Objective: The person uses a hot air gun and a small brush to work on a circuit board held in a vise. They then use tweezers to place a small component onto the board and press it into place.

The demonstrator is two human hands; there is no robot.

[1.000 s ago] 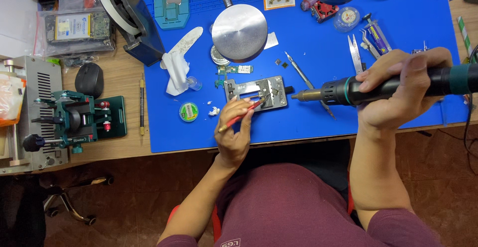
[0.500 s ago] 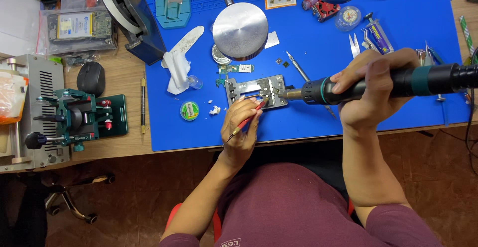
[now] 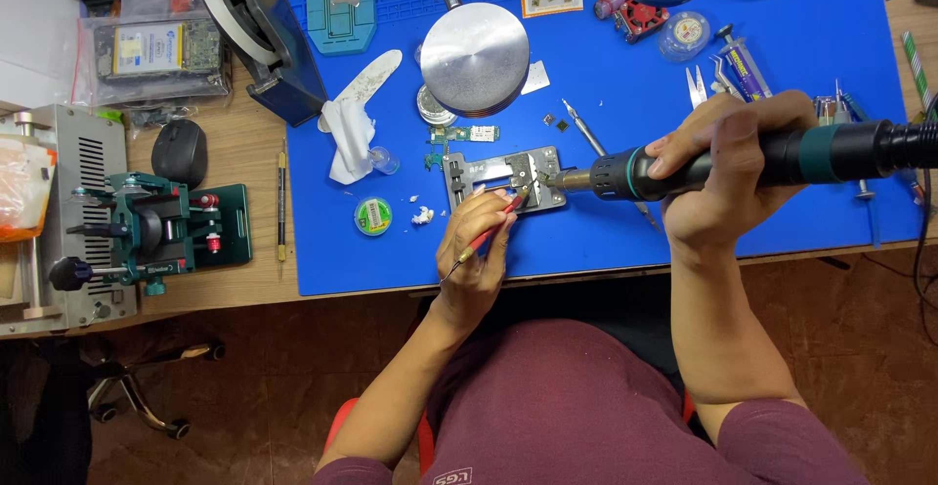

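Observation:
My right hand (image 3: 728, 168) grips a black and teal hot-air handpiece (image 3: 752, 158), its metal nozzle pointing left at a small board held in a metal fixture (image 3: 503, 180) on the blue mat (image 3: 625, 65). My left hand (image 3: 479, 246) holds red-handled tweezers (image 3: 489, 234), the tips touching the board next to the nozzle. A small green circuit board (image 3: 467, 135) lies just behind the fixture.
A round metal disc (image 3: 475, 60) on a stem stands behind the fixture. A green tin (image 3: 372, 216), white tissue (image 3: 350, 133), loose tweezers (image 3: 699, 83) and a syringe (image 3: 741, 65) lie on the mat. A green clamp jig (image 3: 161, 231), black mouse (image 3: 180, 151) and grey machine (image 3: 68, 211) sit left.
The handpiece has moved left, so its nozzle now reaches the board in the fixture. My left hand has stayed by the fixture with the tweezers.

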